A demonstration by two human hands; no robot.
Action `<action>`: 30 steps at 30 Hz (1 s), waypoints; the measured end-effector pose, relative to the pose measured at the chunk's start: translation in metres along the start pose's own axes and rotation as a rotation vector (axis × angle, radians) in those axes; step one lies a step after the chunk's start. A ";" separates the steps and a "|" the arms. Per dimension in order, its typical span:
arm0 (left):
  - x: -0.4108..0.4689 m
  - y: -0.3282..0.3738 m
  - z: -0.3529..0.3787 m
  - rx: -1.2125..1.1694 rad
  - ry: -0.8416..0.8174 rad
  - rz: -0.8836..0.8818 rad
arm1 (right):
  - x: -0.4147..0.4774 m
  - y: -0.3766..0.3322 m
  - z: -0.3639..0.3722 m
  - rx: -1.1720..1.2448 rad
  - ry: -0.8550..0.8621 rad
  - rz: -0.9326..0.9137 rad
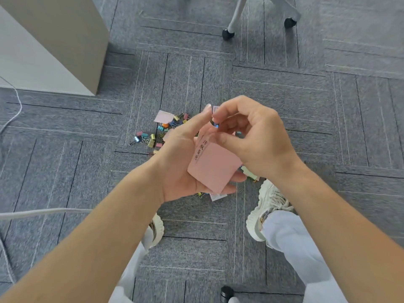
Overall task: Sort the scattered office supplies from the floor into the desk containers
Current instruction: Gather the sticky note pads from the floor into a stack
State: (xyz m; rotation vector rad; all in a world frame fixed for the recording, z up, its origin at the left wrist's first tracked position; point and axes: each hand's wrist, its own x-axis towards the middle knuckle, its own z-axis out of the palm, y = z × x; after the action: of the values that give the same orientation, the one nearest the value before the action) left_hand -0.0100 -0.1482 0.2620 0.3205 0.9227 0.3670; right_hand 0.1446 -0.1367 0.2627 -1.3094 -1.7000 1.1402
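Left hand cradles pink sticky-note pad, fingers curled beneath; right hand pinches pad's upper edge. Coloured binder clips, loose pink note on carpet floor, 10 o'clock of hands

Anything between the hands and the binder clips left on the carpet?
No visible obstacle; the binder clips lie on open carpet. But the left hand holds pink notes, with the right hand pinching them.
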 end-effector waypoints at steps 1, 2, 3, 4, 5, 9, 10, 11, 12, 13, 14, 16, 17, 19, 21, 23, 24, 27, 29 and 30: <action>0.000 -0.001 0.000 -0.009 -0.011 0.008 | 0.000 0.000 -0.001 -0.020 0.004 0.010; 0.000 -0.001 0.000 -0.024 -0.008 0.014 | 0.000 0.001 -0.003 -0.055 0.000 0.030; 0.000 -0.001 0.000 -0.038 -0.001 0.022 | 0.000 0.002 -0.005 -0.095 -0.010 0.058; 0.000 -0.001 0.000 -0.050 0.007 0.027 | 0.000 0.003 -0.008 -0.130 -0.022 0.089; 0.001 -0.001 -0.001 -0.056 0.009 0.036 | 0.000 0.005 -0.010 -0.163 -0.034 0.113; 0.001 0.000 0.002 -0.057 0.011 0.068 | 0.002 0.009 -0.016 -0.270 -0.126 0.177; 0.001 0.000 0.003 -0.054 0.015 0.072 | 0.002 0.008 -0.017 -0.274 -0.163 0.210; 0.002 -0.001 0.004 -0.052 0.015 0.075 | 0.002 0.006 -0.018 -0.262 -0.199 0.249; 0.003 -0.002 0.004 -0.051 0.011 0.078 | 0.002 0.005 -0.019 -0.240 -0.223 0.283; 0.004 -0.002 0.005 -0.038 0.010 0.086 | 0.002 0.005 -0.019 -0.231 -0.235 0.296; 0.005 -0.003 0.005 -0.022 0.010 0.090 | 0.002 0.005 -0.020 -0.242 -0.238 0.287; 0.007 -0.004 0.004 0.012 0.013 0.085 | 0.003 0.006 -0.021 -0.278 -0.223 0.239; 0.008 -0.005 0.004 0.022 0.014 0.075 | 0.003 0.006 -0.022 -0.290 -0.212 0.218; 0.008 -0.005 0.005 0.032 0.004 0.043 | 0.003 0.005 -0.025 -0.318 -0.201 0.188; 0.008 -0.006 0.005 0.037 0.003 0.022 | 0.002 0.004 -0.027 -0.349 -0.211 0.179; 0.009 -0.006 0.005 0.040 0.000 0.015 | 0.002 0.005 -0.028 -0.365 -0.221 0.170; 0.009 -0.006 0.005 0.038 -0.001 0.012 | 0.002 0.006 -0.028 -0.366 -0.220 0.170; 0.009 -0.007 0.005 0.037 -0.016 -0.005 | 0.003 0.007 -0.028 -0.355 -0.226 0.169; 0.009 -0.008 0.005 0.038 -0.012 -0.009 | 0.004 0.008 -0.026 -0.323 -0.241 0.176; 0.008 -0.007 0.005 0.038 0.016 -0.007 | 0.005 0.010 -0.025 -0.286 -0.246 0.189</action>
State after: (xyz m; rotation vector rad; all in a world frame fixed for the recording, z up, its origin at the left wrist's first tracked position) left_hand -0.0004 -0.1519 0.2559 0.3495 0.9468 0.3469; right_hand 0.1692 -0.1253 0.2630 -1.5855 -2.0108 1.2410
